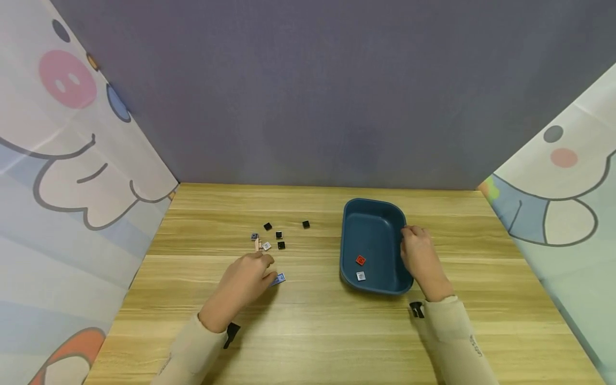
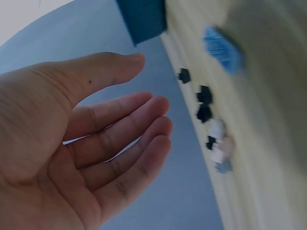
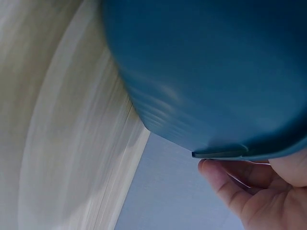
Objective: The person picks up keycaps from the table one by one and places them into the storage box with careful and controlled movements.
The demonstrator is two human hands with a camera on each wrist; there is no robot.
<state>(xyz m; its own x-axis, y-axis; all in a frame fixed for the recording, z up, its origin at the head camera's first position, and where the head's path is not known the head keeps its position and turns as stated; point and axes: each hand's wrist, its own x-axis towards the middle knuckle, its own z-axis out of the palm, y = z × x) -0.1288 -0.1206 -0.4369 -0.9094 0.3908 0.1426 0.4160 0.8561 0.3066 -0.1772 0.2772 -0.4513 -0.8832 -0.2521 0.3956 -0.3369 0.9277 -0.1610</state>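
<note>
blue piece (image 1: 280, 278), just one, lies on the wooden table (image 1: 313, 331) at 3 o'clock of the left hand (image 1: 247, 275), near its thumb; that hand holds nothing, its thumb and fingers apart. toward 12 to 2 o'clock sit four black pieces (image 1: 281, 245), one white piece (image 1: 267, 246), one grey-blue piece (image 1: 254, 236) and beige bits (image 1: 257, 245) too close-set to count. the right hand (image 1: 420, 254) pinches the rim of one dark-blue tray (image 1: 372, 232) at the tray's 3 o'clock. inside, one red piece (image 1: 360, 260) lies at 8 o'clock, a second white piece (image 1: 361, 276) at 7.
</note>
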